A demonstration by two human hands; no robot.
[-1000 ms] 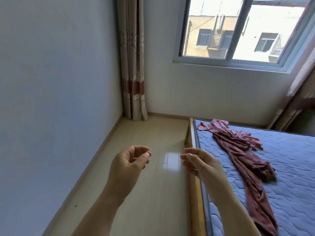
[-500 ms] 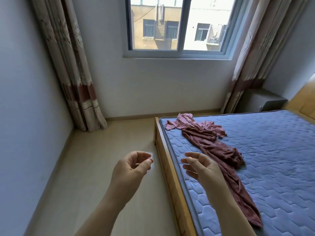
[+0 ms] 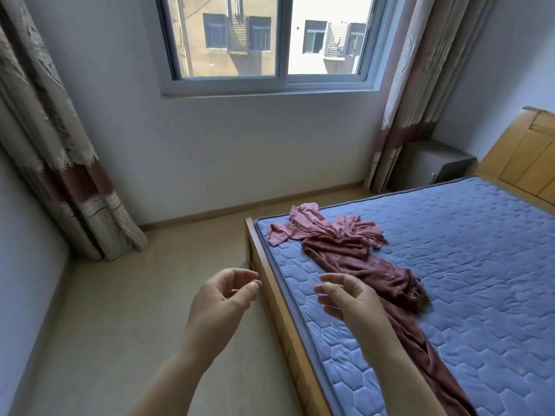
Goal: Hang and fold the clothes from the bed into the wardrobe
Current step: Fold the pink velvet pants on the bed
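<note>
The bed now shows its wooden headboard, pink and maroon clothes lie crumpled on its quilted blue mattress near the foot, and the left hand and right hand are still loosely curled and empty at its edge.

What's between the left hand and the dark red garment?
In the head view: wooden bed rail, then bare blue mattress, between left hand and dark red garment.

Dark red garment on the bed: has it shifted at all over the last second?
No. The dark red garment still starts just inside the mattress corner and trails back along the same side. Only the camera has turned.
</note>
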